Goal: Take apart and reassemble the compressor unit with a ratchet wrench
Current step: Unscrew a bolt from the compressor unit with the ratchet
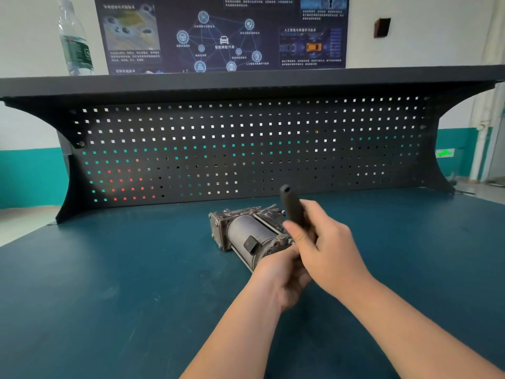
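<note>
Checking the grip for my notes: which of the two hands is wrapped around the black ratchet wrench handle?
The right hand grips the black ratchet wrench handle; the left hand sits lower, against the grey metal compressor unit.

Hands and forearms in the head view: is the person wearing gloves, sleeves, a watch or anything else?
Nothing is visibly worn. Both the left hand and the right hand are bare, without gloves. The forearms are uncovered right down to the bottom edge of the frame, with no sleeve cuff showing. No watch, bracelet or ring can be seen, nor any markings, though the hands are slightly blurred.
</note>
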A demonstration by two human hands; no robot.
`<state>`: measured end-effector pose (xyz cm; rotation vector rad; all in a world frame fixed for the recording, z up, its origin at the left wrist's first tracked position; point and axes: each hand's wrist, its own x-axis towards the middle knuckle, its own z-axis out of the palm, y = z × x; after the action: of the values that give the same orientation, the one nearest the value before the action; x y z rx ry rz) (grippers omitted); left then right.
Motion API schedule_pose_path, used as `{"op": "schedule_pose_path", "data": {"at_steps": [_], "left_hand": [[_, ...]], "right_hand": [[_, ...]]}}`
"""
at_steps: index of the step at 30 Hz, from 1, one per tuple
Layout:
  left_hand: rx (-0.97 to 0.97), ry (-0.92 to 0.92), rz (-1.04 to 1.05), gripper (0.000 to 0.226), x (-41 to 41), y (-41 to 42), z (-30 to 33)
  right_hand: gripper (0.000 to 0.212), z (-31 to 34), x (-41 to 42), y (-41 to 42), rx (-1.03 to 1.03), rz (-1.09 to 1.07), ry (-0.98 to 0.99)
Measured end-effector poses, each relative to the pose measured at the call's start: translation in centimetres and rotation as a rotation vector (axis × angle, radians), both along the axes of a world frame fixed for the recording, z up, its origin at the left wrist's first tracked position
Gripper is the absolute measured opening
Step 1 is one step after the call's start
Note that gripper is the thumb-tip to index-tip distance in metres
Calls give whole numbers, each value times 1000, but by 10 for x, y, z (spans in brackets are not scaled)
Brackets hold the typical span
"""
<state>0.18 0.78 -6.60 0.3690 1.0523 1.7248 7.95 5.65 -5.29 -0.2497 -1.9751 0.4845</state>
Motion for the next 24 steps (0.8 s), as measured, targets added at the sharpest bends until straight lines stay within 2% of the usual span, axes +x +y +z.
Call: {"op": "schedule_pose_path", "data": {"at_steps": [2,4,6,8,9,10,11,12,16,18,19,21,23,24], "left_hand": [[1,-6,6,15,-1,0,0],[12,-49,22,8,0,1,0],[24,-78,27,12,2,3,0],[28,-79,20,13,3,3,0],[27,-74,20,13,3,2,0],[25,-71,19,14,3,2,0],[21,-70,20,14,3,2,0],[17,-73,23,13,3,2,0],[20,-47,11,9,1,2,1],[8,11,-4,12,-1,1,1],[2,27,-6,14,-2,1,1],[4,21,-2,13,-2,0,1],[14,-12,8,9,0,1,2],[18,-25,13,9,1,2,2]], "right_hand": [[7,0,-3,-1,-102,-37,87],[12,2,-6,9,-352,-119,216],[21,3,-5,27,-795,-107,341],[26,1,-4,40,-1346,55,483],[27,-3,-3,43,-1522,116,533],[27,-4,-3,43,-1603,146,560],[27,-4,-4,41,-1579,151,556],[26,-2,-4,39,-1442,131,529],[11,7,3,15,-364,11,175],[9,2,2,5,-57,42,19],[10,-1,0,1,-21,30,7],[8,-1,-4,2,-160,-28,107],[18,1,-7,13,-477,-97,253],[22,2,-7,22,-712,-92,330]]}}
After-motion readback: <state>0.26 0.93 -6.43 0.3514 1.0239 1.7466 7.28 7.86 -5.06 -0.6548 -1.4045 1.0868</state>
